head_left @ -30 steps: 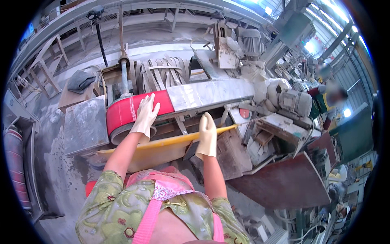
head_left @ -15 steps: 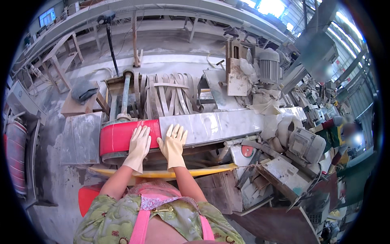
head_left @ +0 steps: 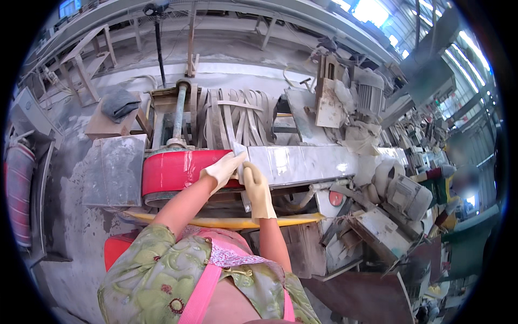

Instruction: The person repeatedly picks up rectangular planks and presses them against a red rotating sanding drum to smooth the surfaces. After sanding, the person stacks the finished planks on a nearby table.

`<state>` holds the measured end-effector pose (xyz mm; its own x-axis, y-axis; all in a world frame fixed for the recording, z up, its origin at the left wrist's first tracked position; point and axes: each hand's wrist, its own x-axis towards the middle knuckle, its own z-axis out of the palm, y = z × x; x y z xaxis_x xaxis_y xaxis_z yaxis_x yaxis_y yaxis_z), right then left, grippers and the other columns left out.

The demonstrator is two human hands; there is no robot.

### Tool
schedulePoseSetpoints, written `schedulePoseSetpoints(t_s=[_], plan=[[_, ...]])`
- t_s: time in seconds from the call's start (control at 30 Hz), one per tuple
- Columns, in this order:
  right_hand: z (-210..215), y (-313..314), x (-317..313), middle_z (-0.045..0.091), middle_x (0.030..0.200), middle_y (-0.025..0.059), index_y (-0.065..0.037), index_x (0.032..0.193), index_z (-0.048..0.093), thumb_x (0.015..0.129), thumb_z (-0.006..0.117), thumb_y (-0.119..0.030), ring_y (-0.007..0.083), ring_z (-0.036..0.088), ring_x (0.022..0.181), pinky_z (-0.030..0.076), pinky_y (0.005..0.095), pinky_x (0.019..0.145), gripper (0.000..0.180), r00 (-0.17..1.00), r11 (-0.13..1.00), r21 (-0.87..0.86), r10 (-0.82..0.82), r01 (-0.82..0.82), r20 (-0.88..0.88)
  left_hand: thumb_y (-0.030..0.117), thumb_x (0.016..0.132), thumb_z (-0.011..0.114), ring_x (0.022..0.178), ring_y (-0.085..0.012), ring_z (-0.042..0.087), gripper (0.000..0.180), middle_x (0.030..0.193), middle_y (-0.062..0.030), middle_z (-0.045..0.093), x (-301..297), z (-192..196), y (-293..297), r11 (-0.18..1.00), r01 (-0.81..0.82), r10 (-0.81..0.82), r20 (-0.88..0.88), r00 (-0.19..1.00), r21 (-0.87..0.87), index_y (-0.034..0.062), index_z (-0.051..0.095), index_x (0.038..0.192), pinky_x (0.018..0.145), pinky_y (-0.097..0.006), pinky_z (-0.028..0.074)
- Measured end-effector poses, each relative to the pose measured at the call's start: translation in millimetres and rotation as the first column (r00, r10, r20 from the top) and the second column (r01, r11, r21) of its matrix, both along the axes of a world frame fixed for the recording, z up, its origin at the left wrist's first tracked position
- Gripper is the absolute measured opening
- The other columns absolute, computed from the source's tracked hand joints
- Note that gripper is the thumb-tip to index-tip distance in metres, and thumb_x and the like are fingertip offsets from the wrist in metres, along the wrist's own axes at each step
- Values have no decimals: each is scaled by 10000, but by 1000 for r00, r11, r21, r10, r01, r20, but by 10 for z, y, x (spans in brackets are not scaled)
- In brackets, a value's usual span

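Presently, the gloved left hand (head_left: 221, 169) and right hand (head_left: 259, 191) sit close together.
Both are where the red belt (head_left: 181, 170), leftward, meets the grey surface (head_left: 302, 164); whether the fingers grasp anything cannot be determined.

No readable lettering, numbers or signs anywhere.

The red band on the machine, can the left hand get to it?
Yes, most likely: the left hand is at the right end of the red band, and nothing seems in between.
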<state>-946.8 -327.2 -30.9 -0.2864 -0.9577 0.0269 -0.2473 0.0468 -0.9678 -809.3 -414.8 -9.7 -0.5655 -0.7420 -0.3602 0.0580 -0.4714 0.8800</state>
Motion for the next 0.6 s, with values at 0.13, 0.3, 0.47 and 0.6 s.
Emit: schedulePoseSetpoints(t_s=[0.13, 0.3, 0.47, 0.6], plan=[[-54, 80, -157, 655, 1376, 245, 45, 1379, 629, 1054, 580, -322, 346, 611, 1290, 435, 401, 1117, 492, 942, 982, -32, -190, 189, -275, 370, 1050, 548, 578, -114, 521, 356, 691, 8, 579, 102, -294, -45, 980, -41, 50, 41, 998, -192, 83, 632, 856, 555, -293, 384], [-473, 9, -155, 428, 1596, 308, 70, 1552, 422, 975, 600, -586, 489, 354, 1501, 209, 571, 1268, 891, 388, 962, -45, -151, 269, -909, 409, 1059, 577, 588, -84, 518, 353, 743, 19, 604, 355, -154, -73, 950, 44, -41, 14, 999, -308, 79, 657, 960, 548, -261, 385], [-305, -119, -146, 436, 1559, 350, 100, 1527, 432, 981, 616, -516, 528, 378, 1459, 255, 577, 1245, 843, 344, 978, 64, -8, 199, -939, 440, 1060, 565, 629, -82, 545, 384, 791, 10, 623, 442, -101, -182, 936, 116, -105, 50, 993, -334, 68, 644, 1001, 549, -267, 408], [-210, -187, -216, 655, 1198, 346, 77, 1318, 585, 1020, 582, -335, 499, 606, 1162, 471, 550, 1018, 508, 467, 994, 7, -46, 110, -883, 429, 1054, 572, 612, -95, 543, 384, 784, -3, 625, 300, -254, -273, 948, 94, -94, 13, 995, -304, 56, 636, 992, 546, -283, 405]])
